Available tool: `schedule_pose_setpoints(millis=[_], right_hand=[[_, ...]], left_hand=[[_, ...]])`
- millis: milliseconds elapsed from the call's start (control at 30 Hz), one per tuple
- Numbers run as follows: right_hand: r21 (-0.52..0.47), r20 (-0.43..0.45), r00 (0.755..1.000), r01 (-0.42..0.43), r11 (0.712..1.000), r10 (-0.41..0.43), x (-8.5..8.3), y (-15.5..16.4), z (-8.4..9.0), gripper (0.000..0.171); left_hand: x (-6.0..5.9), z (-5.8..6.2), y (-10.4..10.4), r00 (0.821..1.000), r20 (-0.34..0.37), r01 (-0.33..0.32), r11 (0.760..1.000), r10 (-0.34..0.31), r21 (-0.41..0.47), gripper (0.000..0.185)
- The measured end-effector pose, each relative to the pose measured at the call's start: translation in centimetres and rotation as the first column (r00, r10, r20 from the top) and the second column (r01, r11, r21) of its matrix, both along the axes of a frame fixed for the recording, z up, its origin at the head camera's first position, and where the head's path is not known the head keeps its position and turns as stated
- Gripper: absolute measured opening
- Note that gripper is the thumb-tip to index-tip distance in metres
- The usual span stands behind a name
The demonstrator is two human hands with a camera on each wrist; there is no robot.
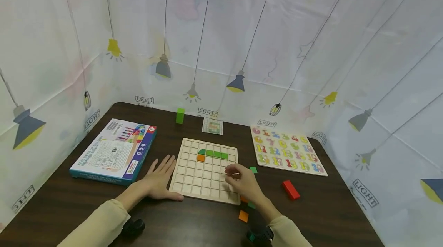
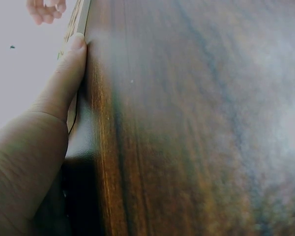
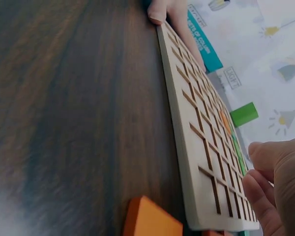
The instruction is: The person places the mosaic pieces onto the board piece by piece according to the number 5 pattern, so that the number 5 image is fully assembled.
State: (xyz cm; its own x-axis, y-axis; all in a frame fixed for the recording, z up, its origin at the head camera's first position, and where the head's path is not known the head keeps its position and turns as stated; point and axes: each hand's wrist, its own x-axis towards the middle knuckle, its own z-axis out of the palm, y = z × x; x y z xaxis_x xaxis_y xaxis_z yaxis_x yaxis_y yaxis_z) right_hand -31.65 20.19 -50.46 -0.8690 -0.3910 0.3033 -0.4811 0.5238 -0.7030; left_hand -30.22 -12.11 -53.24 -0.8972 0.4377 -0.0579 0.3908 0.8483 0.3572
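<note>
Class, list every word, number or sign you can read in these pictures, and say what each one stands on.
"LIGHT": printed many times on the white lamp-pattern backdrop.
Numbers on the number puzzle board: two-digit ones like "11", "12", "19" in the lower rows, the rest blurred.
Game box: side lettering blurred in the head view; the right wrist view shows part of it, "SETS OF COLUMN".
Pattern card: coloured squares, no readable text.
Wooden grid board: no text.

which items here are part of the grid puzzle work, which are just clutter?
In use: grid board, green pieces and orange piece in it, loose orange tile, left hand, right hand.
Lying about: number puzzle, box, red block, green block.
</note>
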Motion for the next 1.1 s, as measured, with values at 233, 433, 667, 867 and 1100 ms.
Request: schedule_pose_setpoints(millis=[233,433,667,867,1100], right_hand=[[-0.013,0.007,1.000,0.024,1.000,-0.024,0.9,1.6,-0.2,0.025],[-0.007,0.000,0.998,0.068,0.998,-0.068,2.0,3.3,-0.6,0.026],[-0.004,0.041,0.993,0.108,0.994,-0.108,4.0,4.8,-0.7,0.028],[-0.013,0.097,0.980,0.174,0.985,-0.172,5.6,5.8,-0.9,0.028],[-0.048,0.108,0.972,0.214,0.976,-0.208,7.7,7.0,-1.5,0.028]], left_hand=[[0.0,0.6,-0.1,1.000,0.007,0.003,1.000,-0.003,0.004,0.131],[0.3,1.3,0.0,1.000,0.013,0.018,1.000,-0.018,-0.005,0.128],[0.6,1.6,0.2,1.000,0.017,0.024,1.000,-0.024,0.000,0.125],[0.4,1.1,0.1,0.999,0.039,0.020,0.999,-0.021,0.039,0.127],[0.3,0.3,-0.1,1.000,0.008,0.016,0.999,-0.016,0.046,0.128]])
